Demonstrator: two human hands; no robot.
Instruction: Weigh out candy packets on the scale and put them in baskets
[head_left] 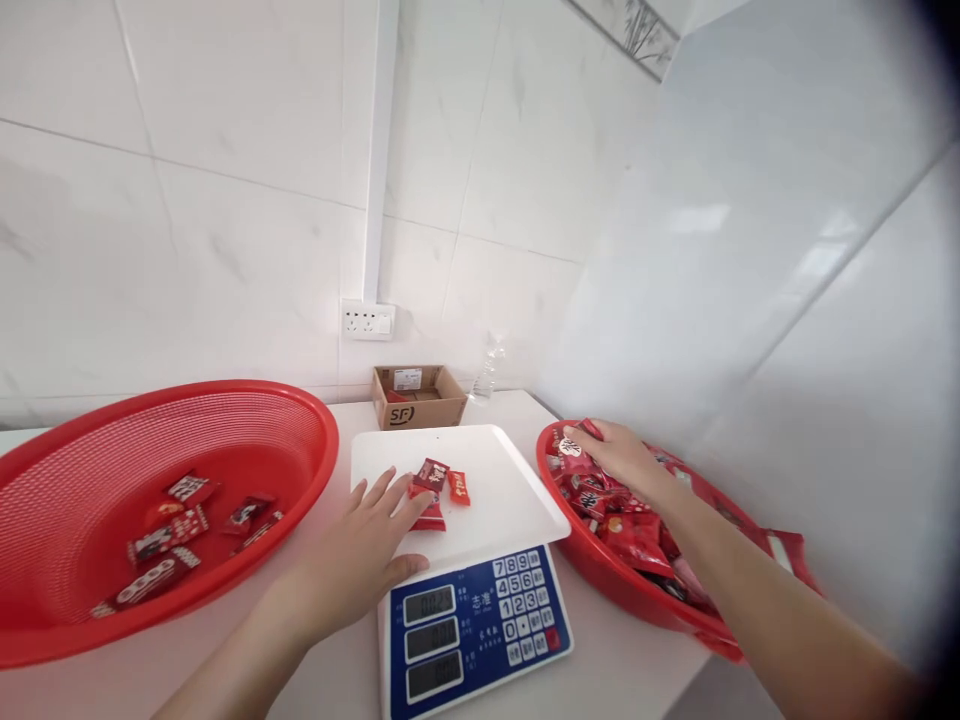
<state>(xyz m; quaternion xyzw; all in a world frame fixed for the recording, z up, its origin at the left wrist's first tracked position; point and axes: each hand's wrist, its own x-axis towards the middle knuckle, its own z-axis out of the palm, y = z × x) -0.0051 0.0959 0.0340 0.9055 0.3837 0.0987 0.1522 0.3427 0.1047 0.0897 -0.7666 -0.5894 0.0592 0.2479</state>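
My left hand (382, 535) is spread over the left side of the white weighing pan (510, 505), its fingers apart beside a few small red snack packets (431, 474). Whether the fingertips touch the packets I cannot tell. The pan belongs to a digital scale (480, 640) with a blue keypad panel and lit-dark displays. Over at the right, my right hand (611, 450) is closed on a red snack packet (572, 446) with a white emblem. That hand is above the far-left rim of a red basket (592, 550) heaped with similar wrapped packets.
Several snack packets (161, 535) lie in a large red mesh basket (300, 420) at the left. Behind the scale stand a small open cardboard box (424, 412) and a clear plastic bottle (489, 370). A socket (367, 320) is on the tiled wall, and another wall closes the right side.
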